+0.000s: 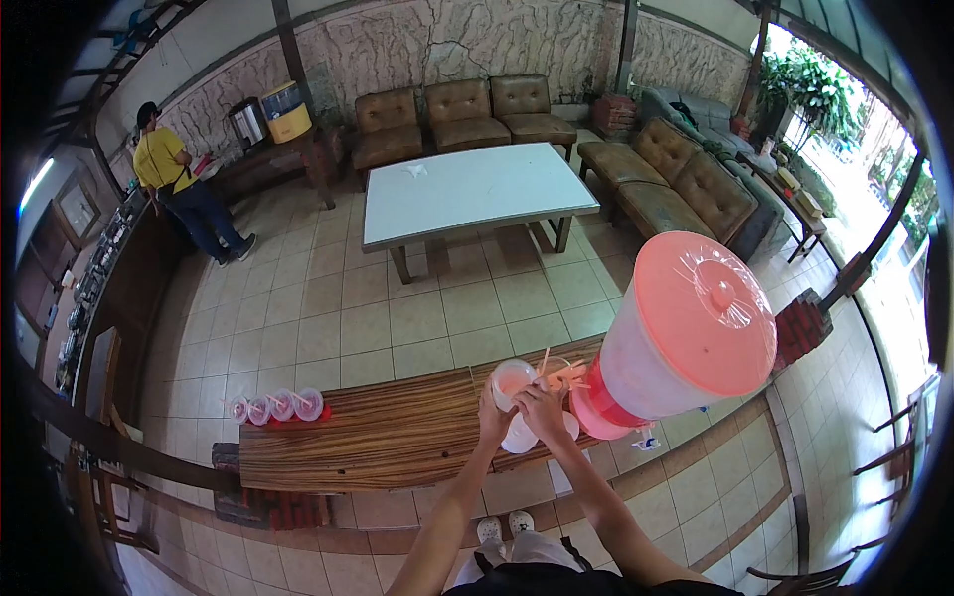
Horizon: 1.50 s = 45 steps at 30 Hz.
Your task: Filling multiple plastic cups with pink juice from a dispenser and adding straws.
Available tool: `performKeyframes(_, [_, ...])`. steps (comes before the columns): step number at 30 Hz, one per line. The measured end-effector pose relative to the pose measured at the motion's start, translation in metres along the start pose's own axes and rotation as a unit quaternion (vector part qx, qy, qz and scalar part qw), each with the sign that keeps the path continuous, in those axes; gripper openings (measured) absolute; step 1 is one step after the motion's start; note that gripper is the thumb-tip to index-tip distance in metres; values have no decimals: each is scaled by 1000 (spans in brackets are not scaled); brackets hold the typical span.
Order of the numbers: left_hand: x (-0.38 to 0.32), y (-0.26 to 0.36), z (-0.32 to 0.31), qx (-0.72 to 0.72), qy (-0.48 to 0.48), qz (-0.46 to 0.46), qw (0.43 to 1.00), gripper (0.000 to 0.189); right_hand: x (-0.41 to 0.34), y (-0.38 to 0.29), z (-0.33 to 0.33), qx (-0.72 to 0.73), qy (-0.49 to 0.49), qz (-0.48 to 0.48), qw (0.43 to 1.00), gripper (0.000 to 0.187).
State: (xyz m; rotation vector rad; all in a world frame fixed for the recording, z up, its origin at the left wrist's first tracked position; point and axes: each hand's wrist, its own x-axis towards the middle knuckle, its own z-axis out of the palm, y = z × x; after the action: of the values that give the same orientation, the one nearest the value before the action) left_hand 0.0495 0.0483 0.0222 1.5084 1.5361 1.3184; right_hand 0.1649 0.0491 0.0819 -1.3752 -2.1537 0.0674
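My left hand (493, 419) is wrapped around the near left side of a clear plastic cup (513, 378) holding pale pink contents. At the cup's right rim are the bent fingers of my right hand (544, 410); whether a lid lies under them is too small to tell. Just beyond that hand, orange-pink drinking straws (568, 372) stick out of a clear container. White round pieces, perhaps cups or lids (520, 436), lie below and between my wrists. To the right stands a large drink dispenser (633, 365) with a pink lid, red liquid low inside and a tap.
Several lidded cups with straws (282, 404) stand in a row at the left end of the wood-grain counter (373, 439). Past it are a white-topped table (477, 190) and brown padded seats (462, 112). A person in a yellow shirt (168, 160) stands far left.
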Motion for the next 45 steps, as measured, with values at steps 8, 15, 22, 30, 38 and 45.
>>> performKeyframes(8, [1, 6, -3, 2, 8, 16, 1000, 82, 9, -5, -13, 1, 100, -32, 995, 8])
performKeyframes(15, [-2, 2, -7, 16, 13, 40, 999, 90, 9, -2, -24, -37, 126, -59, 990, 13])
performKeyframes(22, [0, 51, -33, 57, -39, 53, 996, 102, 4, 5, -45, -26, 128, -110, 985, 17])
performKeyframes(30, [-45, 108, -54, -65, -109, 60, 990, 100, -46, -28, -88, -22, 157, -140, 977, 20])
performKeyframes(38, [-107, 75, -18, -135, -122, -31, 983, 74, -116, -32, -96, -5, 124, -89, 988, 24])
performKeyframes(45, [-133, 53, 29, -59, -148, -13, 987, 72, -176, -2, -120, 29, 153, 142, 977, 35])
